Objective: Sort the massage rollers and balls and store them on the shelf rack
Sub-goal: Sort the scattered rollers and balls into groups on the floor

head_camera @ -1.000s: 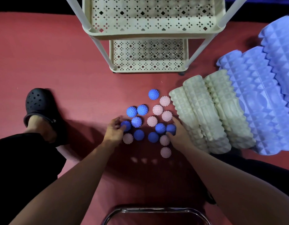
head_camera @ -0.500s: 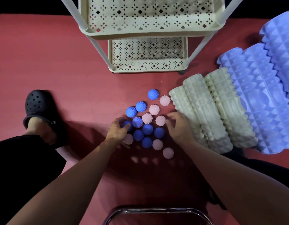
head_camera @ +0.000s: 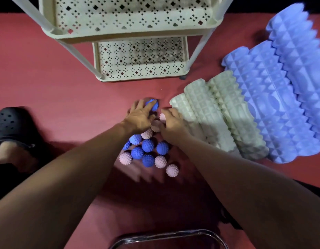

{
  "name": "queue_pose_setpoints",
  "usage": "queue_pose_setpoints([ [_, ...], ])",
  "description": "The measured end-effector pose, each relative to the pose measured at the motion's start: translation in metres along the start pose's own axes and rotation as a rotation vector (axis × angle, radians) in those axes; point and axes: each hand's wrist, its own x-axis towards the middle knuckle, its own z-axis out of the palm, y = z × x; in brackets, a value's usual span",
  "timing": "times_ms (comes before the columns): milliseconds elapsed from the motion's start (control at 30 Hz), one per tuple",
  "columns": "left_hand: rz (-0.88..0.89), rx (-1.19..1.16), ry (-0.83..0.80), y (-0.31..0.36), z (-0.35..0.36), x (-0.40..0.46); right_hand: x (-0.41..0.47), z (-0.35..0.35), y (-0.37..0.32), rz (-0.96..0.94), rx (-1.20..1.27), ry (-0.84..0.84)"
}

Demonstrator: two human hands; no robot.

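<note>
Under the fingertips of the left hand [head_camera: 140, 116] sits a blue spiky ball [head_camera: 152, 105], the farthest of the cluster; the fingers are spread and laid over its near side, touching rather than closed round it; whether it is gripped I cannot tell. Just right of it the right hand [head_camera: 171, 124] is curled, knuckles up, over a pink spiky ball [head_camera: 162, 117] that shows only at its edge; another pink ball [head_camera: 155, 125] lies in the gap between the two hands; whether the right hand grasps anything is hidden by its own back. Both forearms reach forward from the bottom corners and converge, palms down; behind the wrists, toward the person, lies the rest of the balls [head_camera: 147, 152], blue and pink mixed and touching one another, some partly covered by the left forearm. Beside the right hand, touching it or nearly so, lie pale green rollers [head_camera: 216, 115] side by side; beyond them, purple rollers [head_camera: 274, 97], cut off at the right edge. Ahead of both hands stands the shelf rack [head_camera: 135, 35], its top tier cut off; all rests on a red floor [head_camera: 47, 81]. Well left of the left arm is a black clog [head_camera: 11, 123]; motion blur softens the hands.
</note>
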Motion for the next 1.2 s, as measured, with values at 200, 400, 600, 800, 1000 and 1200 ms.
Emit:
queue_pose_setpoints([
  [200,-0.011,0.014,0.027,-0.01,0.002,-0.02,-0.017,-0.008,0.015,-0.134,0.287,0.068],
  [400,-0.075,-0.186,0.189,-0.014,0.007,-0.039,-0.062,-0.004,0.037,0.049,0.327,0.037],
  [600,-0.667,-0.531,0.4,-0.046,0.029,-0.092,-0.125,0.031,0.05,0.681,0.455,0.068],
  [800,-0.898,-1.242,0.138,-0.058,0.072,-0.142,-0.134,0.067,0.043,0.913,0.691,-0.165],
  [1000,-0.787,-1.183,0.182,-0.055,0.09,-0.138,-0.118,0.055,0.047,0.788,0.553,0.102],
  [1200,-0.747,-1.026,0.208,-0.068,0.088,-0.125,-0.085,0.042,0.041,0.667,0.575,0.188],
])
